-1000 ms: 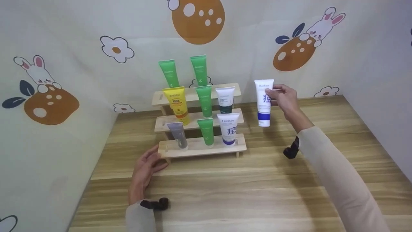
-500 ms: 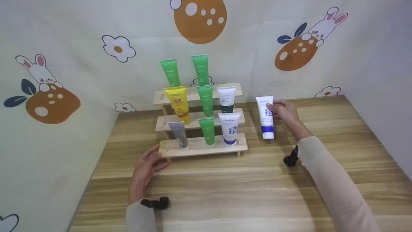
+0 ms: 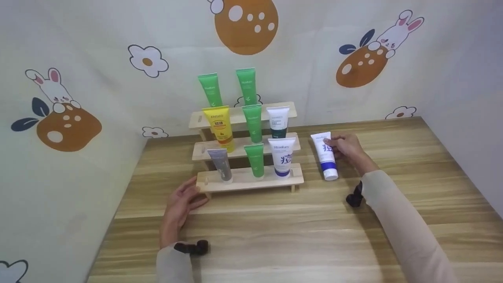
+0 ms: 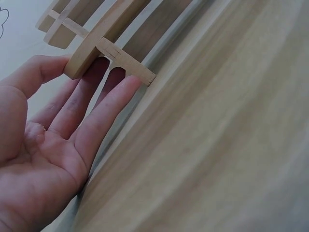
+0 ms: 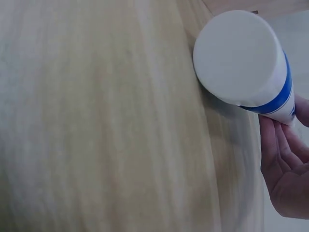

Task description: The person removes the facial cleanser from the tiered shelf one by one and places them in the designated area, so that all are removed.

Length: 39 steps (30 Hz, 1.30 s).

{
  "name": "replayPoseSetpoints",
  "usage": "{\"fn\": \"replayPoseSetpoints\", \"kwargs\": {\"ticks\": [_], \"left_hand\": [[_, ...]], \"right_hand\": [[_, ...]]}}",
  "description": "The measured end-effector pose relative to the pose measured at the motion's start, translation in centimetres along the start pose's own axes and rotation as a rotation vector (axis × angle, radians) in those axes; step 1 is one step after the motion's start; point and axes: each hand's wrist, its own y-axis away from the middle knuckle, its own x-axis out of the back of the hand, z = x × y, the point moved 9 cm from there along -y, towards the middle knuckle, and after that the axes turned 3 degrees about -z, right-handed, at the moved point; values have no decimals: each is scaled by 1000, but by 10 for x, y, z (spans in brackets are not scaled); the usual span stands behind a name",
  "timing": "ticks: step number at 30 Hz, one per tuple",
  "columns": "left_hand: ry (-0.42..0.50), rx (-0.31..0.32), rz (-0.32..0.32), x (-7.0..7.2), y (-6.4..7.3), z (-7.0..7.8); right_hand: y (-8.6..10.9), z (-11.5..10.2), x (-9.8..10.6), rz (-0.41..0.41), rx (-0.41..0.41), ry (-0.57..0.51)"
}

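In the head view my right hand (image 3: 346, 149) holds a white and blue squeeze tube (image 3: 325, 156) just right of the stand, its cap end tilted down toward the table. From the right wrist, the tube's round white cap (image 5: 236, 55) is close to the wood, with thumb and fingers on either side of the tube. A three-step wooden display stand (image 3: 251, 184) bears several tubes. My left hand (image 3: 180, 208) grips the left end of its lowest shelf. In the left wrist view the thumb touches the shelf end (image 4: 79, 65) and the fingers reach beneath it.
Two green tubes (image 3: 246, 86) stand on the top step. The middle step bears a yellow tube (image 3: 220, 127), a green one and a white and dark-green one (image 3: 278, 122). Grey, green and white-blue tubes (image 3: 282, 157) stand in front. A patterned cloth (image 3: 177, 98) hangs behind the table.
My right hand has lowered the white and blue tube from beside the top step down close to the table, tilting its cap end toward me. The left hand has stayed at the stand.
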Motion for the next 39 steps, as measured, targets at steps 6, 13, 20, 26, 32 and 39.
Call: {"fn": "replayPoseSetpoints", "kwargs": {"ticks": [6, 13, 20, 26, 32, 39], "left_hand": [[16, -24, -9, -3, -2, 1], [34, -22, -17, -2, -2, 2], [42, -16, -35, -4, -2, 1], [25, -1, -12, 1, -1, -1], [-5, 21, -5, 3, 1, -2], [-15, 34, 8, 0, 1, -1]], "right_hand": [[3, 10, 2, -5, -85, 58], [5, 11, 0, 3, -128, 54], [8, 11, 2, 48, -141, 78], [14, 6, 6, 39, -114, 56], [21, -18, 21, 32, -28, 124], [32, -76, 33, 1, 109, 149]]}}
